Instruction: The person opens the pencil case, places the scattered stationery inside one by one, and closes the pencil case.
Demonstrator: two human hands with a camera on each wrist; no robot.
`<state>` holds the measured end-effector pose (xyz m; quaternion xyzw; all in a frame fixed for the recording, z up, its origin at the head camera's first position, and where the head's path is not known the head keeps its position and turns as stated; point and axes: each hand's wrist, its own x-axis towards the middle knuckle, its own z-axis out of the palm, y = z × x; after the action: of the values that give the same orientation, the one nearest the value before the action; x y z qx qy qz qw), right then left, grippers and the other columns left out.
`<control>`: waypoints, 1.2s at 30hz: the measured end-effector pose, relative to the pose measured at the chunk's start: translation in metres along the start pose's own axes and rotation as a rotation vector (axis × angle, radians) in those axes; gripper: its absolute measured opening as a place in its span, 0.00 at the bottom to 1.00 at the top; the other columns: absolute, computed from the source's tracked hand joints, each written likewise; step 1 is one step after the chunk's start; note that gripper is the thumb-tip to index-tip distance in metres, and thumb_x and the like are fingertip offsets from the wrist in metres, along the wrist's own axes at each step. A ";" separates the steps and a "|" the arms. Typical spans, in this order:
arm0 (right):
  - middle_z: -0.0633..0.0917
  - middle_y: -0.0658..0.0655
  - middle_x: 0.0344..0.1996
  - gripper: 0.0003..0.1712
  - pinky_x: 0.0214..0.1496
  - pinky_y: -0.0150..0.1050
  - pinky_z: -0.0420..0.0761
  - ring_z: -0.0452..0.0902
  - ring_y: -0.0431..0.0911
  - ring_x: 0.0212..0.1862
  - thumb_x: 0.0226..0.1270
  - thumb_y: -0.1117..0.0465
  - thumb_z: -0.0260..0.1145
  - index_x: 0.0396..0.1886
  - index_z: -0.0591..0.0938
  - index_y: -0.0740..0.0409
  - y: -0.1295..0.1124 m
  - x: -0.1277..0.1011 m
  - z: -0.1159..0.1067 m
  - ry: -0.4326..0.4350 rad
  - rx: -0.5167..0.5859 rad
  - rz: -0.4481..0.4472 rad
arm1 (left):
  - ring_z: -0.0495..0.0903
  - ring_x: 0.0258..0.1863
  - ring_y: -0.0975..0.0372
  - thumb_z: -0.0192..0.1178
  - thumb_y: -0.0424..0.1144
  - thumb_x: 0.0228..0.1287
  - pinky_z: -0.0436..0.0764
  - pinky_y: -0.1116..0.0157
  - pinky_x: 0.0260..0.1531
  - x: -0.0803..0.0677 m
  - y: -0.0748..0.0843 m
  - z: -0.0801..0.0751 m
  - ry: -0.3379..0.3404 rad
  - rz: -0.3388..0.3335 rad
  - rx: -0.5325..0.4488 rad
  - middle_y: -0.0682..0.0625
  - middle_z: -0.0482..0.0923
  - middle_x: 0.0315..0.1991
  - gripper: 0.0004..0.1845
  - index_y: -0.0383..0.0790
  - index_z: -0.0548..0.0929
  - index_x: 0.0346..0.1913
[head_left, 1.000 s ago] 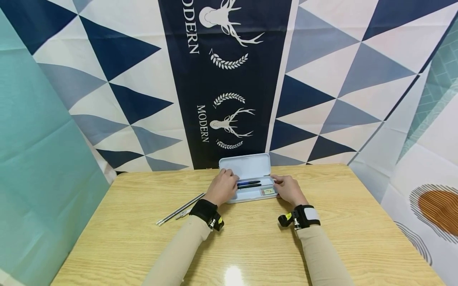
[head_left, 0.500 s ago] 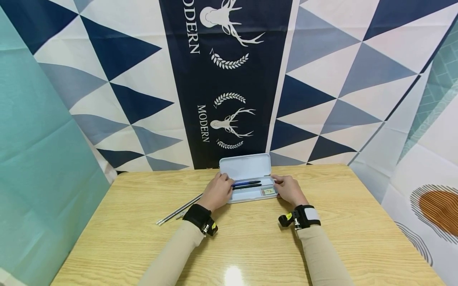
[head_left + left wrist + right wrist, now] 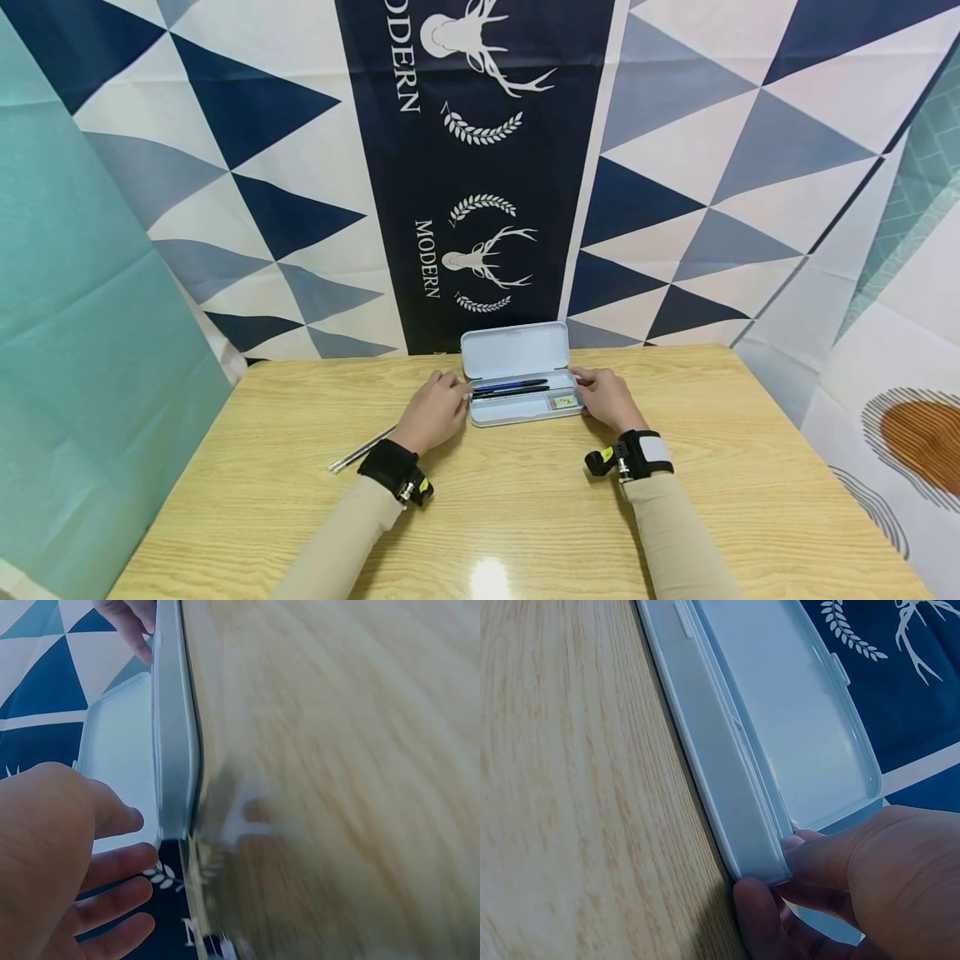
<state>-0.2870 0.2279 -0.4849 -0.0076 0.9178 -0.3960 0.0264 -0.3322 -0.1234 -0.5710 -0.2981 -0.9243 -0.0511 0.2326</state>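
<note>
A pale blue pencil case (image 3: 517, 409) lies at the back of the table with its lid (image 3: 516, 351) raised. Inside are a blue pen (image 3: 513, 385), a black pen (image 3: 517, 391) and a small eraser (image 3: 563, 402) in the front right compartment. My right hand (image 3: 609, 398) pinches the case's right end; in the right wrist view the thumb and fingers curl round that corner. Just off the left end is my left hand (image 3: 431, 410). Its fingers (image 3: 116, 904) are parted from the thumb and hold nothing, as the left wrist view shows.
Silver pencils (image 3: 360, 450) lie on the wooden table (image 3: 517, 500), partly hidden behind the left hand and wrist. A patterned cloth (image 3: 487, 167) hangs right behind the table's back edge, and a teal cloth (image 3: 97, 333) hangs on the left.
My left hand has drawn back leftward out of the case, uncovering its left end and more of the pens, and now covers more of the pencils. The right hand stays at the case's end.
</note>
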 end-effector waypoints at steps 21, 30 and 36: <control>0.79 0.73 0.78 0.27 0.33 0.33 0.83 0.81 0.42 0.28 0.87 0.67 0.60 0.81 0.79 0.62 0.001 0.001 -0.001 -0.007 0.008 -0.001 | 0.81 0.45 0.53 0.68 0.39 0.79 0.85 0.56 0.46 -0.046 0.010 -0.071 -0.021 -0.060 -0.077 0.45 0.89 0.48 0.11 0.42 0.94 0.57; 0.78 0.72 0.79 0.27 0.32 0.33 0.84 0.81 0.42 0.29 0.86 0.68 0.60 0.80 0.79 0.64 0.002 0.001 -0.001 -0.008 0.010 -0.020 | 0.80 0.45 0.53 0.65 0.42 0.83 0.83 0.56 0.44 -0.077 -0.008 -0.062 0.018 -0.030 -0.091 0.45 0.87 0.49 0.14 0.44 0.92 0.61; 0.78 0.74 0.78 0.27 0.31 0.33 0.83 0.81 0.42 0.28 0.86 0.68 0.60 0.80 0.78 0.64 0.003 0.001 -0.002 -0.005 0.004 -0.026 | 0.79 0.43 0.52 0.67 0.37 0.81 0.82 0.53 0.40 -0.086 0.007 -0.107 0.020 -0.042 -0.098 0.42 0.86 0.46 0.12 0.37 0.92 0.58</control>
<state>-0.2879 0.2308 -0.4858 -0.0202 0.9168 -0.3981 0.0235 -0.2241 -0.1876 -0.5162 -0.2892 -0.9244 -0.1042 0.2259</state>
